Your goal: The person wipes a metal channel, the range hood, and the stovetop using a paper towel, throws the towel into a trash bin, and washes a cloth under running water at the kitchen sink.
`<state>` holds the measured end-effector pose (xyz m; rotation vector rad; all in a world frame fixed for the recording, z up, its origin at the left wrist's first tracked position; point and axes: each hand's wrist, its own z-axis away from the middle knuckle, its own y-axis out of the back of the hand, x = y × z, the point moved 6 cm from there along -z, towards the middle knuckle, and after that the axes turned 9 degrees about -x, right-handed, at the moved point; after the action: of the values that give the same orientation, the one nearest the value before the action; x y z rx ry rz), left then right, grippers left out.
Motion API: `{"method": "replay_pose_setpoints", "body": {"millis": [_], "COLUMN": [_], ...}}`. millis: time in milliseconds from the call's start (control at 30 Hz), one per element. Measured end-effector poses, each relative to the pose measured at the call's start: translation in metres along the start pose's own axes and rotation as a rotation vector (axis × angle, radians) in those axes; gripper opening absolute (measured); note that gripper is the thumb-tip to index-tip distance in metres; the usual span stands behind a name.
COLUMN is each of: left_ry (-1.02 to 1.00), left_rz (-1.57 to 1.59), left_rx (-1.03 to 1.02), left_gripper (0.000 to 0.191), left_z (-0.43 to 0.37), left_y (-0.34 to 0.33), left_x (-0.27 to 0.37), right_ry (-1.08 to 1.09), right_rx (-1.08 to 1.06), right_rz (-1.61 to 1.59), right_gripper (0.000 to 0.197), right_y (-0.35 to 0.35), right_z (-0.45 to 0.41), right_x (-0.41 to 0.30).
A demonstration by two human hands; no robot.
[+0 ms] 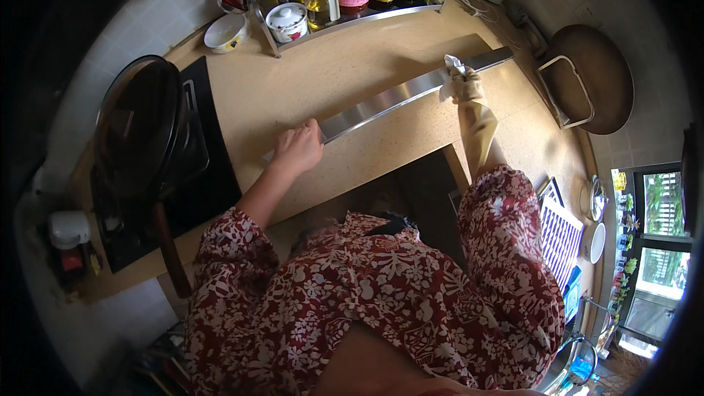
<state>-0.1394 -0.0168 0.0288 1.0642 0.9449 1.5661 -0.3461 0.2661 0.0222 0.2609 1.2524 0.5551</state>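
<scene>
A long, shiny metal strip (385,102), perhaps a trough or trim panel, slants over the beige countertop (264,85). My bare left hand (300,146) grips its near left end, fingers curled around the edge. Toward the far right end, my right hand (466,85) wears a pale rubber glove (478,121). A crumpled white tissue or cloth (454,64) is pinched in that gloved hand and pressed against the strip. Part of the strip's left end is hidden behind my left hand.
On the left, a dark lidded pan (137,132) with a wooden handle stands on a black cooktop (217,187). A metal rack (352,23) of jars and bottles lines the back, beside a small bowl (226,33). A large round wok-like pan (610,80) leans at right.
</scene>
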Motion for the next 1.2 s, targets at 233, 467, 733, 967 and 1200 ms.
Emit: {"method": "replay_pose_setpoints", "body": {"millis": [233, 467, 733, 967, 1200], "left_ry": [-0.013, 0.004, 0.034, 0.049, -0.027], "left_rz": [-0.015, -0.002, 0.036, 0.132, 0.360], "left_rx": [-0.056, -0.017, -0.068, -0.130, -0.047], "left_gripper": [0.026, 0.024, 0.025, 0.050, 0.071], "left_z": [-0.008, -0.001, -0.007, -0.005, 0.030], "left_y": [-0.004, -0.008, -0.010, -0.005, -0.043], "left_x": [0.007, 0.018, 0.025, 0.019, -0.012], "right_ry": [0.334, 0.205, 0.137, 0.202, 0.460], "right_rx": [-0.476, -0.238, -0.239, -0.356, -0.182], "right_rz": [-0.299, -0.650, -0.194, -0.198, -0.224], "right_gripper": [0.022, 0.021, 0.015, 0.007, 0.006], "right_y": [-0.189, -0.060, -0.180, -0.178, -0.164], "right_z": [0.128, 0.042, 0.114, 0.094, 0.054], "right_x": [-0.040, -0.003, -0.015, -0.018, 0.025]}}
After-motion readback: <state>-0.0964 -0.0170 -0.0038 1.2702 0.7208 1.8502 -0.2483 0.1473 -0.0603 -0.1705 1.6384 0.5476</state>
